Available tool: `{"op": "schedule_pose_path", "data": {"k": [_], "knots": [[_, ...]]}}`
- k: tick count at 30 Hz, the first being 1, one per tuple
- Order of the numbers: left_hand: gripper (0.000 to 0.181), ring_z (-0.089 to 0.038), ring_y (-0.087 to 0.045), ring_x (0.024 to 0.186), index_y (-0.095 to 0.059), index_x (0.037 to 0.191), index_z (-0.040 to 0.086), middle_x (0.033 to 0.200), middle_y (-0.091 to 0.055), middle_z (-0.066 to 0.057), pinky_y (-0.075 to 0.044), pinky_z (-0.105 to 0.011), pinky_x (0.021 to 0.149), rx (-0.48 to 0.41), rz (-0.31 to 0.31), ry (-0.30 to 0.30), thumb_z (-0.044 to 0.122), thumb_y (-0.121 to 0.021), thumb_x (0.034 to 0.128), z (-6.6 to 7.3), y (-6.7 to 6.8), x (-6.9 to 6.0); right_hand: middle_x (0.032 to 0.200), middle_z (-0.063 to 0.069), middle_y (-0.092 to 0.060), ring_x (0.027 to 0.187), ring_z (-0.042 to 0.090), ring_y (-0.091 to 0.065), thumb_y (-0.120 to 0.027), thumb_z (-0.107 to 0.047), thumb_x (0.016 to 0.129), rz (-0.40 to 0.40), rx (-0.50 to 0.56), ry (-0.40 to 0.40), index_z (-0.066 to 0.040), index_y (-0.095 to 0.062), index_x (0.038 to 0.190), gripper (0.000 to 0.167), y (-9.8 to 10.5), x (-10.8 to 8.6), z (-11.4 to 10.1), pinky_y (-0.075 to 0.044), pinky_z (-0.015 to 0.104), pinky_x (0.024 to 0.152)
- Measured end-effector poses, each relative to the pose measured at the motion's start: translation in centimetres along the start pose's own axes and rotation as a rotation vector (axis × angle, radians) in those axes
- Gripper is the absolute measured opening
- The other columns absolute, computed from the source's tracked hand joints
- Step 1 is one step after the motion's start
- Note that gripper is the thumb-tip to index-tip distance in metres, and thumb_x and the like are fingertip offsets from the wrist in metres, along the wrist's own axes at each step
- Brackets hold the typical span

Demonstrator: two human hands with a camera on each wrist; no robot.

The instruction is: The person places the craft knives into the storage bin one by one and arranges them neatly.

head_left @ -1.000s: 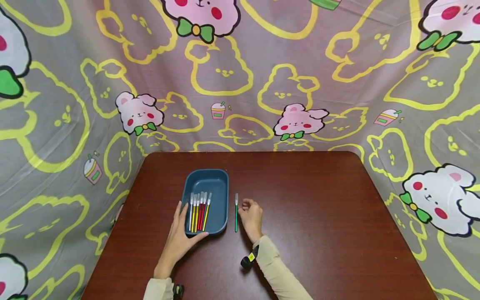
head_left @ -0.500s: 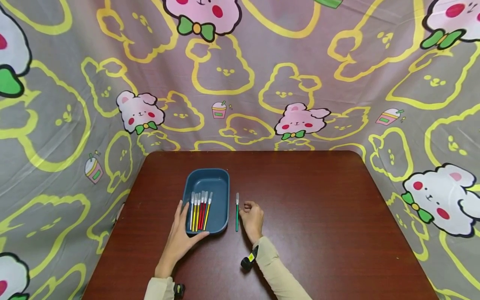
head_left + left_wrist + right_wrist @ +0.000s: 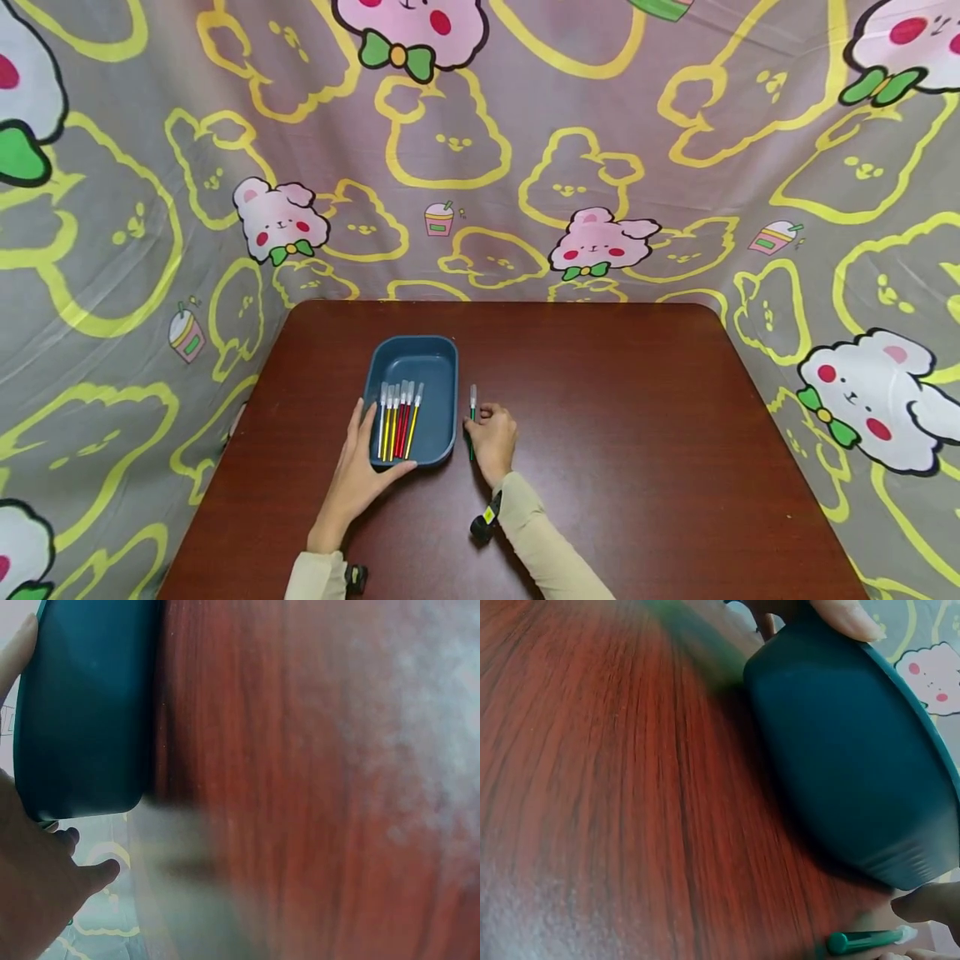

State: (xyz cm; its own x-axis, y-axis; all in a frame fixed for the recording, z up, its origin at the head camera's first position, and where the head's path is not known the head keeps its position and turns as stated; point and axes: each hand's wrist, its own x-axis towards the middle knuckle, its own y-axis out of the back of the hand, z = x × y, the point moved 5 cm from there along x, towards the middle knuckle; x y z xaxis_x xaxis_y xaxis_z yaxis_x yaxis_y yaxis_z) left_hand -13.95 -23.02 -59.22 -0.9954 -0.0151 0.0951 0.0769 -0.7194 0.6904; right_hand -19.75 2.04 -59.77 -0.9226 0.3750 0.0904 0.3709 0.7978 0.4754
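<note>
A blue tray (image 3: 438, 454) stands left of the table's middle. Several craft knives (image 3: 400, 429) with clear caps lie side by side in it, their handles silver, yellow and red. My left hand (image 3: 358, 479) rests spread at its near left corner, fingers along the left side and thumb on the near rim. Just right of the tray, my right hand (image 3: 495, 440) pinches a green craft knife (image 3: 472, 404) around its middle. The right wrist view shows this green craft knife (image 3: 862, 941) between thumb and fingers; part of it is hidden.
The brown wooden table (image 3: 637, 417) extends widely to the right of both hands. A patterned cloth (image 3: 480, 150) hangs behind it and along both sides.
My right hand has moved slightly left, from beside the green craft knife onto it, and its fingers now pinch it. My left hand and the tray stay in place.
</note>
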Motion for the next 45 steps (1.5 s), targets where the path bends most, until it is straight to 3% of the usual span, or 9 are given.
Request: {"op": "schedule_pose_path", "data": {"k": [14, 20, 30, 38, 45], "knots": [[0.125, -0.051, -0.022, 0.155, -0.015, 0.171, 0.020, 0.177, -0.003, -0.014, -0.031, -0.078, 0.113, -0.013, -0.028, 0.020, 0.058, -0.090, 0.0785, 0.2, -0.1, 0.1, 0.080, 0.004, -0.077, 0.073, 0.024, -0.075, -0.088, 0.005, 0.073, 0.044, -0.034, 0.058, -0.002, -0.080, 0.093, 0.023, -0.3, 0.6, 0.3, -0.060, 0.045, 0.071], [0.125, -0.050, -0.022, 0.155, -0.015, 0.171, 0.020, 0.177, -0.004, -0.015, -0.031, -0.077, 0.113, -0.016, -0.028, 0.020, 0.057, -0.091, 0.0783, 0.4, -0.1, 0.2, 0.080, 0.003, -0.078, 0.076, 0.027, -0.076, -0.082, 0.005, 0.072, 0.010, -0.042, 0.042, -0.002, -0.083, 0.094, 0.023, 0.1, 0.9, 0.0, -0.061, 0.046, 0.073], [0.124, -0.050, -0.021, 0.156, -0.015, 0.171, 0.019, 0.177, -0.003, -0.015, -0.031, -0.076, 0.114, -0.023, -0.025, 0.019, 0.053, -0.092, 0.0792, 0.4, -0.1, 0.1, 0.080, 0.002, -0.079, 0.084, 0.030, -0.076, -0.088, -0.002, 0.074, -0.044, -0.079, -0.047, -0.004, -0.083, 0.092, 0.019, 0.3, 1.4, -0.3, -0.060, 0.048, 0.080], [0.124, -0.049, -0.026, 0.154, -0.014, 0.171, 0.020, 0.177, -0.002, -0.013, -0.034, -0.075, 0.112, -0.039, -0.027, 0.023, 0.052, -0.091, 0.0802, 0.2, -0.1, 0.1, 0.074, -0.001, -0.075, 0.079, 0.029, -0.073, -0.087, -0.003, 0.071, -0.031, -0.078, -0.009, -0.007, -0.077, 0.081, 0.015, 0.9, 2.1, -1.0, -0.059, 0.046, 0.076], [0.124, -0.049, -0.029, 0.153, -0.013, 0.172, 0.022, 0.177, -0.002, -0.012, -0.036, -0.075, 0.111, -0.042, -0.026, 0.030, 0.055, -0.090, 0.0802, 0.1, 0.0, -0.1, 0.075, 0.000, -0.076, 0.079, 0.028, -0.074, -0.088, -0.006, 0.074, -0.060, -0.065, 0.013, -0.007, -0.077, 0.083, 0.015, 1.9, 2.5, -2.7, -0.059, 0.046, 0.078]]}}
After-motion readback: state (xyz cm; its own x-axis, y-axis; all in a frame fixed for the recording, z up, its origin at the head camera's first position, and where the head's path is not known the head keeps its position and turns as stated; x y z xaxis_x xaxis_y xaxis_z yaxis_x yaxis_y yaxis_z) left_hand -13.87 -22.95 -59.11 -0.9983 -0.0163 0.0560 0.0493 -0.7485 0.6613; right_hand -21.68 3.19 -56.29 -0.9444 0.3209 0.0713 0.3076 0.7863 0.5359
